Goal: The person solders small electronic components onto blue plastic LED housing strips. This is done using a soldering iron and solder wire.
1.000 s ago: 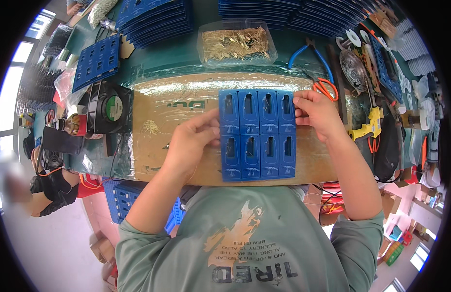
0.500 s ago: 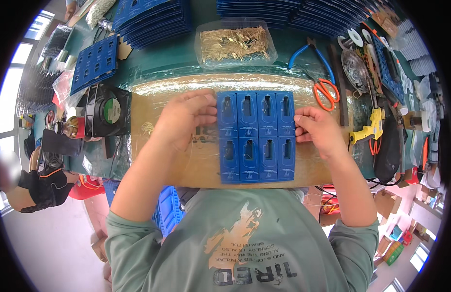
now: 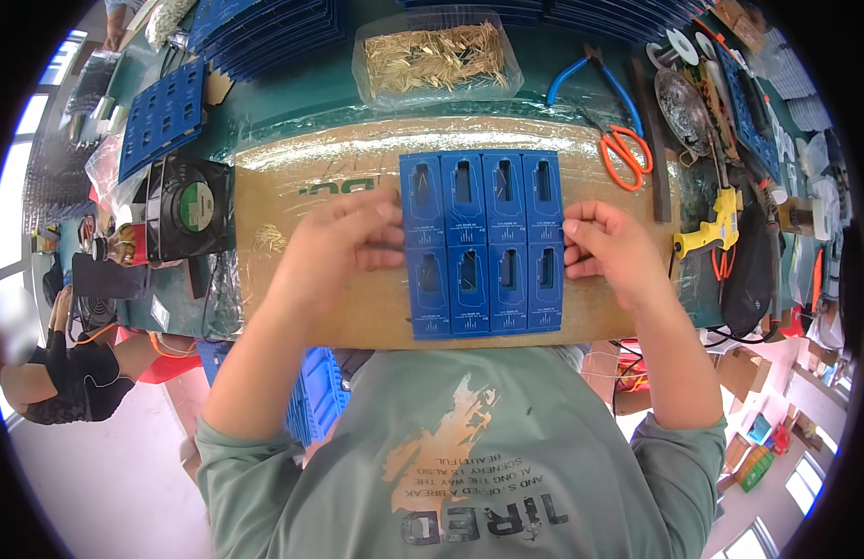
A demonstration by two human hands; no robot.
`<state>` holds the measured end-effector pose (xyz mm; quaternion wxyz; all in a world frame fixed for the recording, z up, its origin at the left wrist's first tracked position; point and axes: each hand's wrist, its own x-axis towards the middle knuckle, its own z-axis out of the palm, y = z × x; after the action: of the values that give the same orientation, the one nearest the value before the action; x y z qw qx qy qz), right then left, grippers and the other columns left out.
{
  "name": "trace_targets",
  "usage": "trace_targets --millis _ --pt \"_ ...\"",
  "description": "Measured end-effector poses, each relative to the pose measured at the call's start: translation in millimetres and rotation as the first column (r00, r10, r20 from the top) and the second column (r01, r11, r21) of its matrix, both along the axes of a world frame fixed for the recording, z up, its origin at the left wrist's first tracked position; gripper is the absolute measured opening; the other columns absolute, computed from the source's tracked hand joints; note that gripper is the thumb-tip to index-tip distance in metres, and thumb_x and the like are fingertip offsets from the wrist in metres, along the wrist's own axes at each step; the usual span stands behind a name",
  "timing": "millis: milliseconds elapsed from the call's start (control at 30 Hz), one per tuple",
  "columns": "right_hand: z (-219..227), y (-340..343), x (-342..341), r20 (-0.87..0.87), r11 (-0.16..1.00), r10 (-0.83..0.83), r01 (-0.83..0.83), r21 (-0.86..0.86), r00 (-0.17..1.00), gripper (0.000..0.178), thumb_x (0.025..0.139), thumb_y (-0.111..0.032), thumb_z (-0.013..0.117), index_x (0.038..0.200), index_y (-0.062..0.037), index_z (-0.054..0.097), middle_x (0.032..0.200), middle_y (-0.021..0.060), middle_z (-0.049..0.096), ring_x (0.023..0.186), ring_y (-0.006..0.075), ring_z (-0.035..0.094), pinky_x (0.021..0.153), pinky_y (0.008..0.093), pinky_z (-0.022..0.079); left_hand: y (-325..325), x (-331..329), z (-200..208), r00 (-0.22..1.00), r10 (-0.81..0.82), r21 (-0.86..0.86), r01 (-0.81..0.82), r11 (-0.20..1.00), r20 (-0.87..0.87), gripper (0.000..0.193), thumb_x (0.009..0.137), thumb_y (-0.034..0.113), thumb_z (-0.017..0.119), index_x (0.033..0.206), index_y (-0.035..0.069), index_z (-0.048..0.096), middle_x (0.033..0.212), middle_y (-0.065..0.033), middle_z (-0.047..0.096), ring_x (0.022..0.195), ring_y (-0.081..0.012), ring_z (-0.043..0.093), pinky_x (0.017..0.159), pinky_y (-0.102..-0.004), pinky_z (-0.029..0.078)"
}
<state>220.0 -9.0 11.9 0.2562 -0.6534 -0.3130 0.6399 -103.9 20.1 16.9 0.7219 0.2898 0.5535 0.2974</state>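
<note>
In front of me lies a blue circuit board panel (image 3: 484,244) of several joined boards with dark oblong slots, in two rows. My left hand (image 3: 343,233) is at its left edge, fingers curled inward and fingertips against the edge. From the other side, my right hand (image 3: 607,250) meets the right edge with thumb and fingers closed together. Both hands hold the panel between them. Beneath it lies a brown cardboard sheet (image 3: 357,312). Whether more panels are stacked underneath, I cannot tell.
A clear tray (image 3: 367,86) of gold pins stands beyond the panel. Blue-handled pliers (image 3: 590,70), orange scissors (image 3: 625,158) and a yellow glue gun (image 3: 716,228) lie right. A black fan (image 3: 191,205) stands left. Blue panel stacks (image 3: 264,33) rise behind; another person sits far left.
My view has shifted slightly. The left hand has slid toward me along the panel's left edge, uncovering print on the cardboard. My right hand stays at the right edge.
</note>
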Motion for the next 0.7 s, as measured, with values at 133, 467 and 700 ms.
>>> trace_targets --millis 133,467,700 --pt "-4 -14 3 -0.018 1.0 -0.013 0.012 -0.025 1.0 0.024 0.099 -0.017 0.065 0.116 -0.0013 0.063 0.091 0.0027 0.065 0.077 0.0101 0.064 0.068 0.0254 0.058 -26 3 5 1.0 0.0 -0.022 0.0 1.0 0.001 0.051 0.097 0.017 0.066 0.137 -0.011 0.053 0.113 -0.0119 0.065 0.099 -0.0194 0.064 0.082 -0.0335 0.058" --pt "-10 -13 2 -0.028 0.999 -0.022 0.021 -0.03 0.999 0.017 0.098 -0.017 0.067 0.11 -0.0039 0.065 0.084 -0.0008 0.064 0.07 0.007 0.062 0.065 0.0237 0.056 -31 3 0 0.997 0.024 0.0 -0.024 1.0 0.068 0.043 0.098 0.015 0.066 0.134 -0.007 0.059 0.109 -0.0065 0.068 0.095 -0.0136 0.062 0.08 -0.0303 0.056" --pt "-13 -15 2 -0.068 0.998 -0.053 0.055 0.024 0.996 0.019 0.098 -0.019 0.068 0.11 -0.0047 0.066 0.083 -0.0011 0.064 0.07 0.0071 0.062 0.066 0.0243 0.056 -29 4 -6 0.995 0.027 0.027 -0.03 0.999 0.093 0.04 0.098 0.013 0.066 0.133 -0.007 0.06 0.107 -0.0065 0.069 0.092 -0.0134 0.063 0.079 -0.0299 0.056"
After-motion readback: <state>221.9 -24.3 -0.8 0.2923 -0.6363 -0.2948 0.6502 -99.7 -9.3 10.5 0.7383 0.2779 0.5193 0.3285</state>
